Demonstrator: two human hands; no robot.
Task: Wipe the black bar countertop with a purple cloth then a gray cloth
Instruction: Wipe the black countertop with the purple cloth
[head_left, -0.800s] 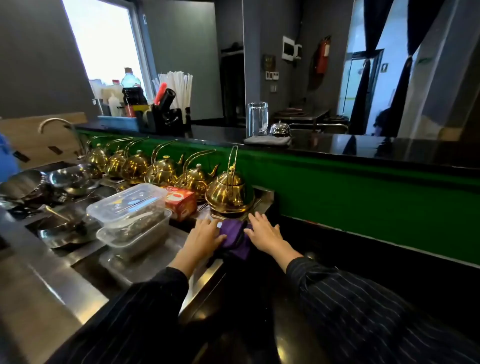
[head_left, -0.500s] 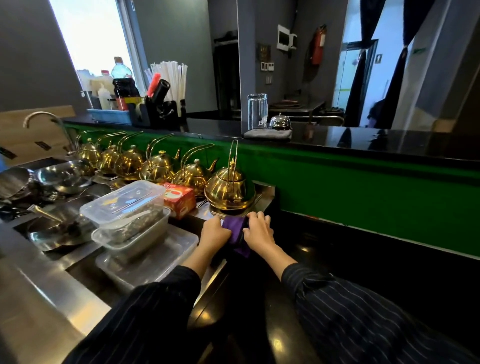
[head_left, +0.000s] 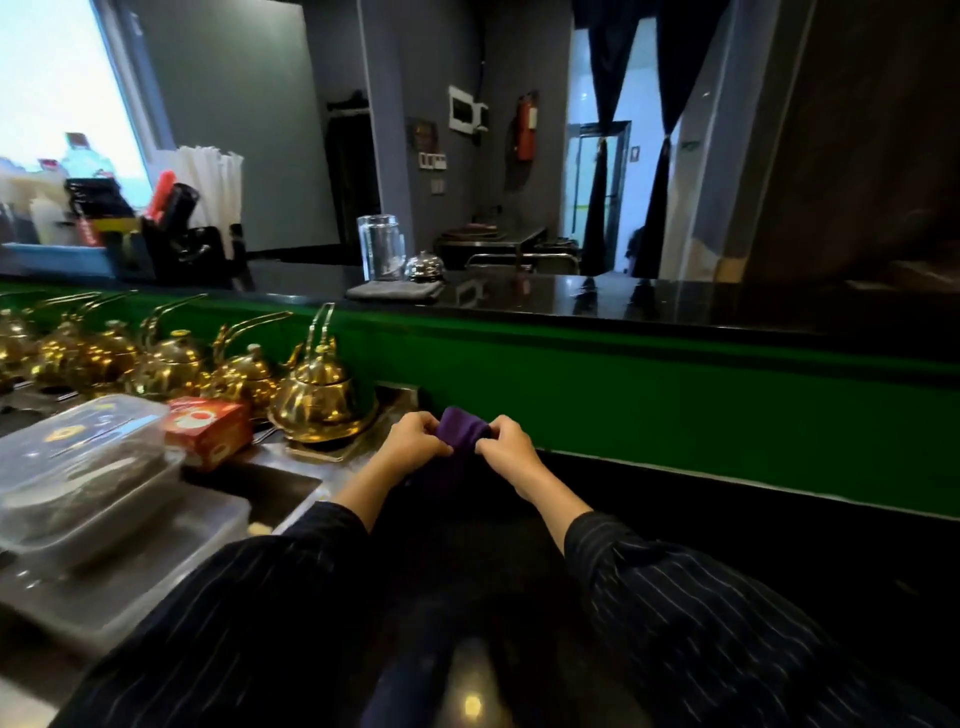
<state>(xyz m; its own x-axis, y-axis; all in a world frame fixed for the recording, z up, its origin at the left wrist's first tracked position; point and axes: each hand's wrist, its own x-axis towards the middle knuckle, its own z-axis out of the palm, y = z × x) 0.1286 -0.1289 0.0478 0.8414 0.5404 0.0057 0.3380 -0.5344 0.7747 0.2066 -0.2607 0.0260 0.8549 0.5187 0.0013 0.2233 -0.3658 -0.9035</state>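
A purple cloth is held up between both hands, just above the low black counter in front of the green wall panel. My left hand pinches its left edge and my right hand pinches its right edge. The cloth's lower part hangs dark between my wrists. The raised black bar countertop runs across the view above the green panel. A folded gray cloth lies on it under a glass jar and beside a metal bell.
Several golden teapots line the steel shelf at left, with a red box and stacked clear plastic containers nearer. A glass jar, a bell and a utensil holder stand on the bar top.
Both hands went from pressing the purple cloth flat on the counter to gripping its edges and lifting it up. The view has tilted slightly upward.
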